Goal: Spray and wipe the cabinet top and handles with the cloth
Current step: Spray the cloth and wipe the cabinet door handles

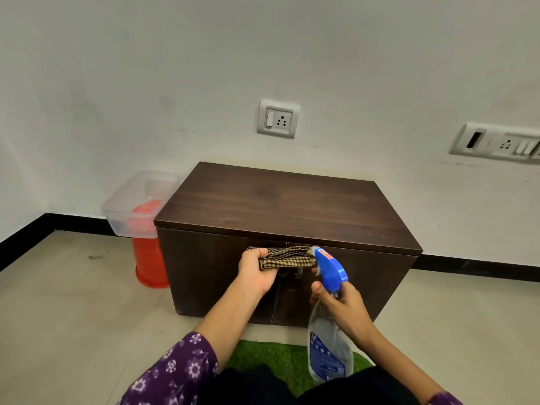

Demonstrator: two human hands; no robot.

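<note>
Dark brown wood-grain cabinet top [280,206], up and ahead of both hands.

The top runs long from left to right against the wall, matte, and I see no wet patch on it. Both hands are lower, in front of the doors where they meet. The left hand [257,271] grips a folded brown checked cloth [287,257] by its left end. The right hand [342,305] is wrapped round the neck of a clear spray bottle [328,340], whose blue trigger head [330,267] points forward with the nozzle just beside the cloth. The two hands look about equally near the top's front edge. The handles are mostly hidden behind cloth and hands. Spraying the top likely means lifting the bottle first.
</note>
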